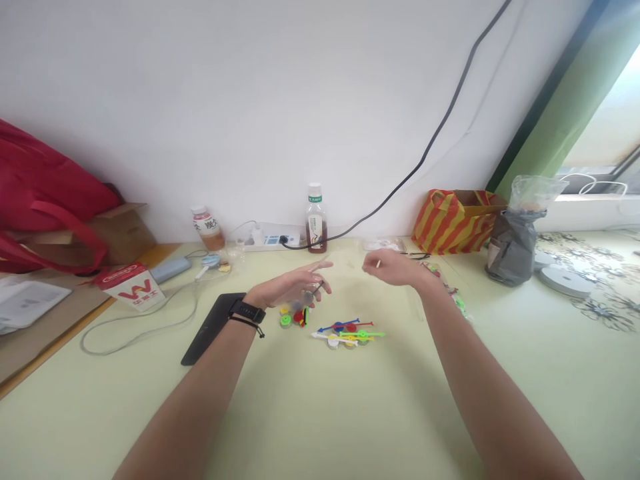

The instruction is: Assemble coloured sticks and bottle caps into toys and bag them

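My left hand (293,285), a black watch on its wrist, reaches over the table with fingers partly curled. It holds what looks like a black arrow spinner (317,289) with a round greyish base, blurred and partly hidden by the fingers. Across from it, my right hand (393,267) is closed with fingers pressed together; whatever is in it cannot be made out. Below and between the hands lies a cluster of colored arrow spinners (350,335) in blue, red, white, yellow and green. Several small round pieces (295,318), green, red and yellow, sit just under my left hand.
A black flat device (210,330) lies beside my left forearm. Along the wall stand a tea bottle (316,223), another bottle (207,230), a power strip (275,237) and a striped bag (453,223). A grey bag (513,250) and white discs (565,281) are at right.
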A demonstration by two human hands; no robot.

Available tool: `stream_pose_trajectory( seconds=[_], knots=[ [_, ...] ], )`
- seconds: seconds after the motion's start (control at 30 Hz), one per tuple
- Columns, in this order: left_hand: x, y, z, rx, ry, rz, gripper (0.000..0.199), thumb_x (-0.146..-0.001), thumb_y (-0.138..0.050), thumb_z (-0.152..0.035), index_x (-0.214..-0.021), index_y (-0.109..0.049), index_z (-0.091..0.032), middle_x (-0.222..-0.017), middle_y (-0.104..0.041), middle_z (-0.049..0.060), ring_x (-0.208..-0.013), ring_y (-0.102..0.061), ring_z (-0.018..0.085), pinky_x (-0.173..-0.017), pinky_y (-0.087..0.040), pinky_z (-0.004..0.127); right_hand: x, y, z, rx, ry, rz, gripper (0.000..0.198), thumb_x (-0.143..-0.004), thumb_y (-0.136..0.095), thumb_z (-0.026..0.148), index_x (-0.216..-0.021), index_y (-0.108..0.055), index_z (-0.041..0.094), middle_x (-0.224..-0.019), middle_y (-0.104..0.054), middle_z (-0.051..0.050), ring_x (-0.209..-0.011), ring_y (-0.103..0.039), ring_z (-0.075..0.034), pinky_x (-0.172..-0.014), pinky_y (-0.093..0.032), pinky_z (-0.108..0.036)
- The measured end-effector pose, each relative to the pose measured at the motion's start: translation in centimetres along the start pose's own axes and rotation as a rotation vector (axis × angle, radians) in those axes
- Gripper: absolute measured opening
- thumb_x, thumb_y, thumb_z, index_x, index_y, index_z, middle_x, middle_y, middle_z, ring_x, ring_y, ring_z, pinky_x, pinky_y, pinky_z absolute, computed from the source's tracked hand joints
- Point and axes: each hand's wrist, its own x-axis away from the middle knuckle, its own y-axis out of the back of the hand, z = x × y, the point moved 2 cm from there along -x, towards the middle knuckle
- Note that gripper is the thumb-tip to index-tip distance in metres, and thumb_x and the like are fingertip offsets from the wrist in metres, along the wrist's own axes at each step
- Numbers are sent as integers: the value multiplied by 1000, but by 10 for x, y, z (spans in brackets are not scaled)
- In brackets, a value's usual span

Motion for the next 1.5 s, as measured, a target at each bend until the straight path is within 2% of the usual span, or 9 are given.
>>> stream_pose_trajectory(
  seconds=[0.1, 0.2, 0.37, 0.5, 0.67, 0.87, 1.0, 1.2, 1.5],
  knots=[
    [1, 2, 0, 10, -4, 4, 79, -93, -63, -42, -162, -26, -28, -119, -66, 12, -92, -63, 22, -85, -51, 38, 3, -17, 2, 50, -10, 398, 18, -81, -69, 31, -95, -78, 24, -109, -76, -5, -92, -69, -22, -72, -48, -27],
    [2, 1, -1, -10, 1, 20, 77, -95, -62, -44, -162, -27, -27, -121, -65, 13, -92, -62, 22, -84, -49, 37, 2, -36, 15, 52, 29, 627, 30, -76, -74, 36, -103, -78, 23, -108, -76, -5, -94, -68, -22, -71, -47, -25],
    [4, -2, -5, -61, -20, 41, 75, -95, -64, -49, -160, -33, -27, -121, -64, 14, -89, -58, 20, -80, -46, 34, -4, -56, 32, 10, 97, 744, 24, -73, -74, 35, -91, -77, 19, -97, -76, -2, -88, -66, -20, -67, -44, -24],
    [6, 0, -6, -94, -51, 43, 72, -98, -60, -49, -161, -33, -28, -124, -62, 13, -89, -55, 19, -78, -44, 31, -1, -51, 30, -44, 78, 759, 20, -75, -72, 32, -89, -71, 17, -90, -74, -4, -82, -66, -19, -64, -44, -24],
    [9, 2, -8, -100, -81, 54, 71, -99, -59, -50, -161, -34, -28, -123, -62, 13, -88, -55, 18, -74, -42, 28, 6, -24, 15, -182, 11, 577, 17, -81, -68, 30, -93, -67, 18, -84, -74, -6, -73, -67, -18, -64, -48, -25],
    [11, 6, -9, -113, -90, 25, 70, -98, -60, -50, -160, -35, -29, -122, -64, 12, -80, -54, 16, -68, -41, 27, 12, 20, -6, -294, -33, -99, 14, -81, -69, 26, -92, -75, 19, -91, -77, -7, -84, -70, -21, -67, -52, -27],
    [12, 6, -9, -117, -95, 7, 72, -97, -59, -52, -160, -37, -27, -119, -65, 13, -80, -55, 17, -69, -42, 28, 22, 38, -5, -472, 8, -358, 19, -80, -75, 33, -94, -79, 20, -89, -78, -6, -87, -72, -23, -79, -55, -33],
    [8, 0, -9, -63, -90, 39, 70, -96, -61, -52, -158, -39, -27, -117, -63, 12, -83, -54, 17, -71, -42, 28, 26, 37, 17, -620, 120, -364, 23, -78, -80, 37, -93, -80, 20, -95, -79, -7, -91, -72, -24, -85, -55, -36],
    [4, -7, -10, 60, -141, 78, 71, -95, -64, -49, -157, -41, -26, -118, -64, 13, -86, -55, 19, -75, -43, 30, 8, 9, 38, -570, 256, -207, 18, -81, -73, 31, -92, -80, 18, -90, -77, -6, -78, -67, -19, -71, -52, -31]
  ],
)
